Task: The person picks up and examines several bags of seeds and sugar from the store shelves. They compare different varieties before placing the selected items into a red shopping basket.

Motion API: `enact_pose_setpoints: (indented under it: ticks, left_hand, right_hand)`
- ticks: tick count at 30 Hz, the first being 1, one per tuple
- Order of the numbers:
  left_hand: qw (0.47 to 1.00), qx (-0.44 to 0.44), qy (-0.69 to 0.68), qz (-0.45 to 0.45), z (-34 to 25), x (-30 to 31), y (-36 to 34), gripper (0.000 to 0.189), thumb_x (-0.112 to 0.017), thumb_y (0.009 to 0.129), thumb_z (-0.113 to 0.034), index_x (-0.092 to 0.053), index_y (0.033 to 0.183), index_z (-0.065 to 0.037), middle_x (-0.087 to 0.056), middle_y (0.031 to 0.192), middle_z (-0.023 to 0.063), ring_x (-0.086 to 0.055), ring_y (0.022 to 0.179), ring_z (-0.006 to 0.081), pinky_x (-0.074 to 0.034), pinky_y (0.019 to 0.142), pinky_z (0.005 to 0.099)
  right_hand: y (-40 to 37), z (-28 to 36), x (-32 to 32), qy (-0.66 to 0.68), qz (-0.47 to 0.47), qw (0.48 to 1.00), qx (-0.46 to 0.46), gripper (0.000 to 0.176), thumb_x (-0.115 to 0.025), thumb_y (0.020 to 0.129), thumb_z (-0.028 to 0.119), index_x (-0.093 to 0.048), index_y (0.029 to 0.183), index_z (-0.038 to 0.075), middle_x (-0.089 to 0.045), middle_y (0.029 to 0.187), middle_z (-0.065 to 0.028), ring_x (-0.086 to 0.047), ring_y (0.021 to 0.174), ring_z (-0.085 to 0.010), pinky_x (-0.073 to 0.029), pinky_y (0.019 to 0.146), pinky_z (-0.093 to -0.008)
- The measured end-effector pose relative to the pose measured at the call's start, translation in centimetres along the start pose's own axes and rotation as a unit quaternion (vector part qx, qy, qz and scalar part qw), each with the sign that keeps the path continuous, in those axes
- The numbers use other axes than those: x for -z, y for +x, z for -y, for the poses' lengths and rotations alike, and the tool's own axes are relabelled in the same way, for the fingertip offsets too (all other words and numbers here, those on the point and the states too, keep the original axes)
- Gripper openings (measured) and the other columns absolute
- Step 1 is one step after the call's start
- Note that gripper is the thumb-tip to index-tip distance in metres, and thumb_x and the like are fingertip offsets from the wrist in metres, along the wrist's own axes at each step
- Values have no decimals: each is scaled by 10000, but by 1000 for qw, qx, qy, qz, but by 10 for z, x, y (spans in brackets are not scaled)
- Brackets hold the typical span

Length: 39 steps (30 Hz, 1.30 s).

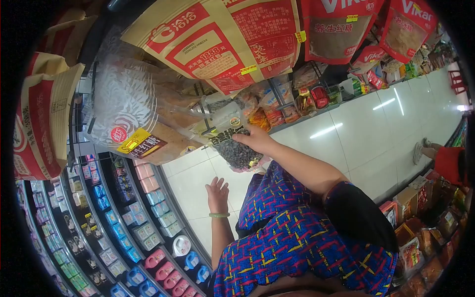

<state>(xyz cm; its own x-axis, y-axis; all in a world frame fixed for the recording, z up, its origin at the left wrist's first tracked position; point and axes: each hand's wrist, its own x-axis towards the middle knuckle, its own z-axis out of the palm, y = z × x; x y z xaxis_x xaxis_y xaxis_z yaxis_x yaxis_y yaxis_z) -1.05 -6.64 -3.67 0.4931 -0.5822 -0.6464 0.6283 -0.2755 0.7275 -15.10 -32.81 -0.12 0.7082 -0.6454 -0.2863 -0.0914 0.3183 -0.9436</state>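
Note:
My right hand (255,141) grips the edge of a clear plastic bag of dark seeds (236,154), with the thumb across its front. The other fingers are mostly hidden. The bag hangs upright close to the ends of metal display hooks (207,129). Lower down, my left hand (216,192) is open with its fingers apart and nothing in it; a pale green bangle (219,215) circles that wrist. Left of the seeds hang large clear bags of brown sugar (163,141). Above my right hand is a big red-and-cream paper bag (217,44).
Red pouches (341,29) hang at the upper right. Shelves on the left hold pink bottles (166,271) and blue bottles (192,260). Packaged goods (410,255) fill a display at the lower right. Another person's red clothing (449,163) shows at the right edge, over the tiled floor (366,133).

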Motion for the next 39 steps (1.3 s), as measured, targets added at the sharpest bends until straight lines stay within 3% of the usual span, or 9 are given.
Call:
enact_pose_setpoints:
  ticks: [9,16,18,21,26,28,33,36,39]
  left_hand:
    - [999,15,-22,-29,9,9,-5,662,-323,890,-598,-382,1313,-93,-458,1252,93,-458,1051,237,-341,914,350]
    - [998,52,-24,-16,24,24,0,681,-311,893,-595,-371,1320,-69,-447,1274,111,-443,1093,269,-315,949,377]
    - [998,61,-20,-13,23,29,3,698,-311,891,-600,-366,1322,-52,-453,1269,121,-449,1098,282,-317,949,379]
    - [998,69,-14,3,19,30,13,692,-305,891,-602,-375,1317,-60,-455,1267,124,-447,1102,292,-313,951,385]
    - [997,75,16,25,5,21,23,686,-296,891,-604,-386,1312,-70,-462,1261,120,-447,1100,287,-313,945,391]
    - [995,85,42,42,0,24,27,696,-292,887,-612,-373,1318,-72,-453,1271,108,-442,1096,279,-315,941,391]
    - [986,118,80,84,-17,30,60,683,-281,898,-597,-340,1335,-76,-399,1314,105,-407,1122,272,-316,936,378]
    - [979,155,53,121,6,44,98,618,-322,920,-526,-382,1309,-49,-526,1157,114,-507,953,221,-385,856,330]
    - [934,9,264,241,24,46,126,504,-393,931,-395,-441,1262,-18,-609,894,90,-535,698,145,-434,689,250]
  right_hand:
    - [14,-16,-5,-77,-76,993,44,514,-642,782,373,-550,1117,-5,-621,730,-123,-591,652,-212,-460,624,-324]
    - [70,-36,-1,-9,-89,995,33,541,-658,773,391,-548,1143,13,-632,863,-134,-600,804,-203,-476,684,-302]
    - [82,-39,5,190,-22,977,-92,565,-688,755,374,-539,1176,28,-618,1006,-129,-585,918,-204,-481,748,-295]
    - [84,-28,11,142,-35,989,1,415,-668,798,216,-544,1146,27,-622,1000,-80,-586,883,-156,-472,789,-274]
    - [70,-75,39,-32,-117,992,33,418,-715,728,253,-598,1056,20,-628,985,-113,-592,862,-169,-461,762,-287]
    - [45,-110,52,-123,-160,977,-63,387,-698,728,265,-614,1023,30,-640,903,-102,-597,830,-199,-460,747,-283]
    - [-41,-172,93,50,-246,954,-166,324,-645,741,225,-614,1015,55,-641,867,-55,-614,668,-162,-478,565,-270]
    - [-103,-197,150,170,-276,935,-142,311,-588,764,149,-587,1058,47,-636,862,-60,-620,663,-148,-463,519,-254]
    - [-141,-183,189,151,-443,878,-99,292,-557,787,141,-576,1057,31,-627,927,-70,-625,691,-168,-464,535,-257]
